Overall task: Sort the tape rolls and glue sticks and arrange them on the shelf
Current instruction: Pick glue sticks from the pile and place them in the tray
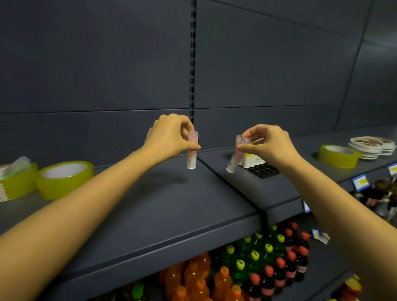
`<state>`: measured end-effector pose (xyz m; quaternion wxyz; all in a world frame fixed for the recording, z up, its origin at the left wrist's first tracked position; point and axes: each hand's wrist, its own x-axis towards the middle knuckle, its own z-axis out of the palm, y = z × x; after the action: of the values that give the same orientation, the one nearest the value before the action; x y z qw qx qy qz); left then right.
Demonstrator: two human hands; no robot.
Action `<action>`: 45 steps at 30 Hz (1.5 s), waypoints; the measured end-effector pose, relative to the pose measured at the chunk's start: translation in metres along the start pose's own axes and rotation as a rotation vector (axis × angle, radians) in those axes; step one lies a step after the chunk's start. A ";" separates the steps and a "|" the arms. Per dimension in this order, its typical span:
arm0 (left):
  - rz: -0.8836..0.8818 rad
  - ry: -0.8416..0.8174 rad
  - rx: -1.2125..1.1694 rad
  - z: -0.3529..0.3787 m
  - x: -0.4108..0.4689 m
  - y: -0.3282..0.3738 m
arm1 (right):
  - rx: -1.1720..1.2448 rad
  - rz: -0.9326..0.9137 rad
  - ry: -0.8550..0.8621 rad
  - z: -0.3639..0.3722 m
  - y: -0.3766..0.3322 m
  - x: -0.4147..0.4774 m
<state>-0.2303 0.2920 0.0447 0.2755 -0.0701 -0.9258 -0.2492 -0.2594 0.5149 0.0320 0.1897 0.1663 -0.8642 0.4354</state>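
- Standing below the shelf (164,207), nearest the camera, rows of drink bottles (199,290) in orange, green and dark red have no part in the sorting.
- At the left end of the shelf, two yellow-green tape rolls (64,179) lie flat and touching, so that group looks started. A stray glue stick (17,167) lies across the hollow of the leftmost roll and, by my reading, still has to be moved out.
- Further in, the left hand (172,136) pinches a pink-and-white glue stick (191,158) by its upper part, fingers (186,126) curled round it. The stick hangs upright just above the shelf, near the seam between the two boards, not yet set down.
- Just to the right, the right hand (267,144) pinches what looks like two glue sticks (233,159) together, fingers (251,132) closed on their tops. They tilt, with their lower ends above the right board.
- Just behind them, a black tray (266,170) holds a few white sticks (249,160) at its back corner, and most of its pockets show bare. It seems the likely home for the glue, so that group is barely begun.
- Farthest right, a third tape roll (338,156) sits alone, well apart from the left pair and just beside a stack of flat round packs (372,147) I cannot identify. Joining it to the other rolls appears to be left to do.
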 end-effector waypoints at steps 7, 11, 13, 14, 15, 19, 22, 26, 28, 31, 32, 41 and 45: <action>-0.015 -0.007 -0.085 0.068 0.007 0.073 | -0.026 -0.032 0.062 -0.069 0.068 -0.004; -0.034 0.037 -0.134 0.101 0.010 0.096 | -0.020 -0.058 0.069 -0.085 0.103 0.001; -0.043 0.073 -0.142 0.115 0.012 0.102 | -0.010 -0.077 0.071 -0.086 0.117 0.003; -0.050 0.093 -0.142 0.120 0.014 0.105 | -0.009 -0.091 0.065 -0.086 0.123 0.005; -0.056 0.113 -0.142 0.125 0.016 0.107 | -0.008 -0.104 0.056 -0.087 0.128 0.007; -0.068 0.156 -0.123 0.139 0.029 0.112 | 0.015 -0.139 0.028 -0.089 0.142 0.025; -0.065 0.140 -0.072 0.146 0.039 0.113 | 0.034 -0.165 0.013 -0.085 0.147 0.039; -0.066 0.126 -0.027 0.154 0.052 0.110 | 0.087 -0.209 -0.023 -0.076 0.149 0.056; -0.074 0.121 -0.021 0.159 0.055 0.109 | 0.096 -0.233 -0.047 -0.070 0.148 0.065; -0.080 0.122 -0.023 0.167 0.058 0.106 | 0.060 -0.268 -0.098 -0.062 0.150 0.079; -0.082 0.123 -0.020 0.169 0.059 0.105 | 0.051 -0.278 -0.115 -0.059 0.151 0.083; -0.040 0.088 0.455 0.184 0.070 0.103 | 0.045 -0.367 -0.214 -0.041 0.163 0.112; -0.069 0.099 0.558 0.190 0.064 0.101 | 0.085 -0.416 -0.267 -0.035 0.168 0.121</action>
<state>-0.3473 0.4739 -0.0155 0.3204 0.0520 -0.9458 0.0029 -0.4341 0.6238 -0.0073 0.1524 0.4044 -0.8097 0.3970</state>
